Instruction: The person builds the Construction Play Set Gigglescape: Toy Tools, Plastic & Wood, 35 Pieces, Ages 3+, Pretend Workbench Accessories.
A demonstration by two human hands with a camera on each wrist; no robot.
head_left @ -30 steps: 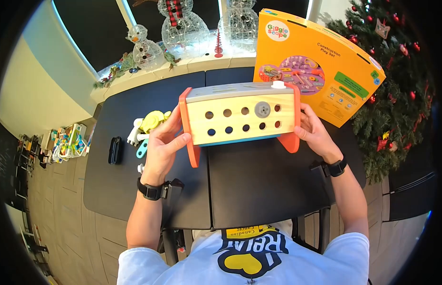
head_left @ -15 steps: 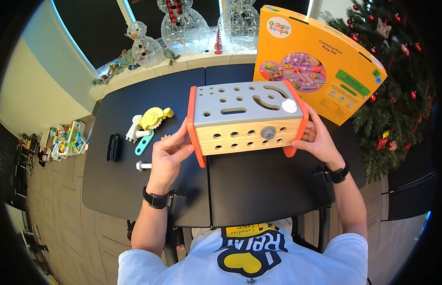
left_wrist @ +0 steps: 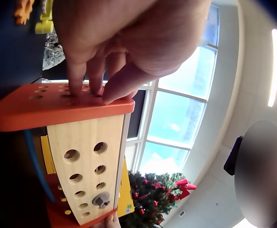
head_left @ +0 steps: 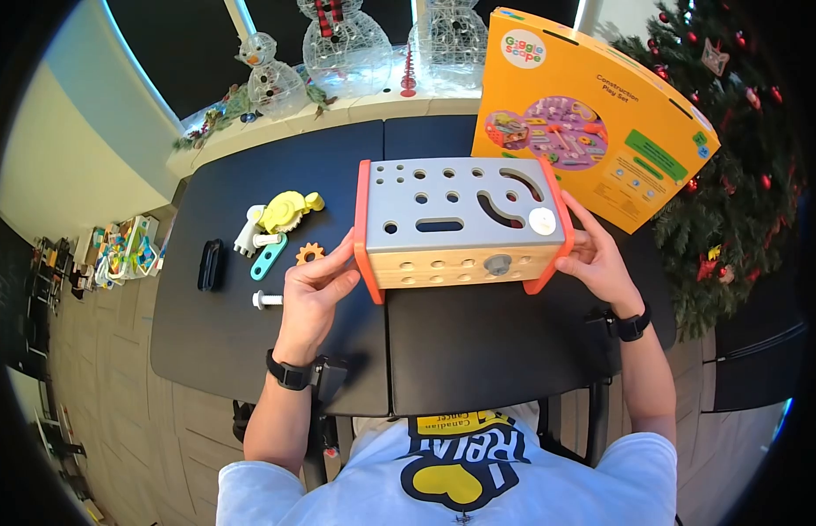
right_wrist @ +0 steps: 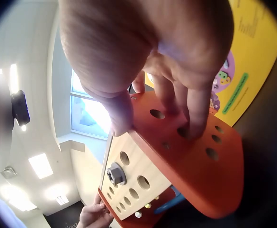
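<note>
Our left hand [head_left: 310, 302] and right hand [head_left: 601, 263] hold a red-ended, grey-topped wooden box [head_left: 471, 238] between them, grey hexagonal bolt [head_left: 497, 265] fitted; beside our left, orange toothed gear [head_left: 303, 254] and white bolt [head_left: 268, 301] lie loose (unfitted).

Compared with one second ago, the toy workbench [head_left: 468, 244] has been rotated: its grey top [head_left: 471, 213], formerly almost edge-on in the head view, now shows broadly, and its wooden front panel [head_left: 452, 270] appears foreshortened. The left hand [head_left: 313, 300] and right hand [head_left: 603, 266] sit lower in that view. An orange gear [head_left: 304, 252], previously hidden, is exposed; a white bolt [head_left: 269, 301] now shows its shank.
</note>
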